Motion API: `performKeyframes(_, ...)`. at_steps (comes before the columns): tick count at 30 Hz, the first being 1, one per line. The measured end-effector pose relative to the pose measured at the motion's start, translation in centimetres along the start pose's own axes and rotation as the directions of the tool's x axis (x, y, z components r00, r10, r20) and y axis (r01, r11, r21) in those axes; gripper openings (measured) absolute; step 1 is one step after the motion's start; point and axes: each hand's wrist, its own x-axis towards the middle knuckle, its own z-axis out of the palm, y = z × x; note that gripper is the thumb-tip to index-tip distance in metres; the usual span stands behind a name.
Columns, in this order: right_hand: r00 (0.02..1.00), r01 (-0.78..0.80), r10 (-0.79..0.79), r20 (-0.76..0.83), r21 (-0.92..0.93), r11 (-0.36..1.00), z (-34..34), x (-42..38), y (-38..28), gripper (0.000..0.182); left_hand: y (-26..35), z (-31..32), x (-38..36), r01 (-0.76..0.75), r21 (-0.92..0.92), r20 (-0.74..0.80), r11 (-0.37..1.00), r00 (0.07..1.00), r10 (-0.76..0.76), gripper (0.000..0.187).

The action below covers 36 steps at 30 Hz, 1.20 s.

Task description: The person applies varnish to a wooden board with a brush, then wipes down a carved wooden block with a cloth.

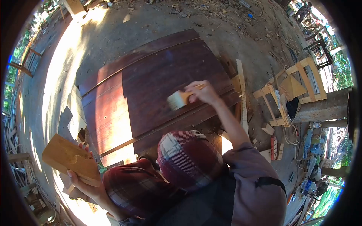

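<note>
fingers (196,89) gripping brush (177,100), right arm outstretched over dark panel (158,86)

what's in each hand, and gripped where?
Right hand: a brush, gripped by its handle, bristles over the dark wooden panel. Left hand: a wooden block, held at its lower edge, fingers wrapped over the near end.

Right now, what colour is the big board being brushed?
Dark reddish-brown board, seen in the head view.
</note>
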Motion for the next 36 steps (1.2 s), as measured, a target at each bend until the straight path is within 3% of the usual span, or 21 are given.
performKeyframes(1,0.988,0.056,-0.072,-0.133,-0.123,0.991,-3.7,-0.5,0.8,0.025,0.2,-0.6,0.2,0.027,0.003,0.012,1.000,1.000,-0.027,0.077)
performKeyframes(2,0.962,-0.056,0.015,-0.273,-0.144,0.988,-7.5,-2.0,0.6,0.029,0.3,-1.0,0.3,0.050,0.004,0.024,0.999,0.998,-0.050,0.077)
performKeyframes(3,0.928,-0.002,-0.015,-0.372,-0.047,0.999,-12.4,-3.0,2.2,0.030,0.6,-1.1,0.3,0.035,0.032,0.005,0.999,0.999,-0.036,0.077)
performKeyframes(4,0.893,-0.094,0.029,-0.449,-0.124,0.988,-16.3,-5.1,1.0,0.031,1.0,-0.9,0.2,0.028,0.059,-0.012,0.998,1.000,-0.027,0.078)
performKeyframes(5,0.840,0.000,-0.079,-0.537,-0.147,0.989,-20.3,-6.6,1.6,0.031,1.2,-0.9,0.2,0.025,0.088,-0.025,0.996,0.999,-0.023,0.078)
performKeyframes(7,0.750,-0.099,-0.142,-0.646,-0.322,0.942,-27.1,-8.3,1.5,0.033,1.2,-1.9,0.0,0.045,0.069,0.001,0.997,0.999,-0.045,0.078)
performKeyframes(10,0.694,-0.214,-0.148,-0.704,-0.399,0.892,-23.8,-6.8,-2.2,0.032,0.9,-2.8,-0.4,-0.001,0.073,0.058,0.997,0.998,-0.003,0.079)
performKeyframes(12,0.831,-0.093,-0.220,-0.511,-0.518,0.850,-15.9,-5.1,-4.5,0.031,0.7,-2.9,-0.9,-0.051,0.097,0.065,0.994,0.997,0.045,0.079)
performKeyframes(14,0.963,0.028,-0.125,-0.239,-0.371,0.928,-10.1,-3.3,-3.7,0.029,0.6,-2.6,-1.4,-0.106,0.123,0.034,0.987,0.994,0.103,0.080)
performKeyframes(17,0.983,0.019,-0.067,-0.170,-0.270,0.963,-7.4,-3.5,-3.9,0.027,1.1,-2.7,-1.8,-0.102,0.142,-0.087,0.985,0.990,0.115,0.080)
performKeyframes(20,0.896,-0.084,0.022,-0.443,-0.122,0.989,-15.9,-4.9,-0.2,0.030,1.4,-4.3,-2.1,-0.125,0.104,-0.141,0.987,0.980,0.139,0.080)
performKeyframes(22,0.794,-0.035,-0.027,-0.608,-0.089,0.995,-23.7,-7.3,2.9,0.033,1.6,-5.6,-1.8,-0.143,0.112,-0.123,0.983,0.980,0.156,0.078)
performKeyframes(23,0.748,-0.153,-0.002,-0.663,-0.175,0.973,-26.2,-8.2,2.3,0.033,1.6,-6.3,-1.7,-0.141,0.112,-0.132,0.984,0.979,0.156,0.078)
performKeyframes(24,0.715,-0.268,-0.214,-0.666,-0.543,0.796,-28.6,-8.2,1.7,0.033,1.7,-6.7,-1.6,-0.141,0.113,-0.142,0.983,0.977,0.157,0.078)
performKeyframes(25,0.699,-0.372,-0.417,-0.581,-0.793,0.482,-29.6,-7.3,1.4,0.032,2.0,-5.9,-1.8,-0.134,0.087,-0.181,0.987,0.972,0.148,0.078)
performKeyframes(28,0.791,-0.069,-0.275,-0.546,-0.527,0.847,-18.9,-3.2,-6.1,0.030,1.6,-6.1,-2.2,-0.207,0.132,-0.144,0.969,0.964,0.225,0.080)
performKeyframes(30,0.839,0.029,-0.322,-0.438,-0.555,0.831,-10.4,2.2,-9.3,0.030,0.7,-7.2,-2.3,-0.222,0.168,-0.063,0.961,0.970,0.235,0.087)
performKeyframes(32,0.878,0.218,-0.431,-0.207,-0.628,0.747,-2.1,9.2,-10.7,0.034,1.1,-7.5,-2.6,-0.182,0.114,0.017,0.977,0.983,0.181,0.090)
performKeyframes(33,0.876,0.387,-0.481,-0.031,-0.548,0.741,2.3,12.7,-11.2,0.035,1.6,-7.1,-2.8,-0.151,0.074,0.052,0.986,0.988,0.147,0.092)
performKeyframes(35,0.919,0.340,-0.284,0.274,-0.184,0.922,10.7,19.5,-12.2,0.038,2.4,-6.7,-2.9,-0.057,-0.140,0.133,0.988,0.988,0.075,0.095)
performKeyframes(36,0.884,0.324,-0.214,0.415,-0.215,0.921,14.5,22.4,-13.0,0.041,2.5,-7.4,-2.7,-0.021,-0.185,0.178,0.983,0.983,0.055,0.095)
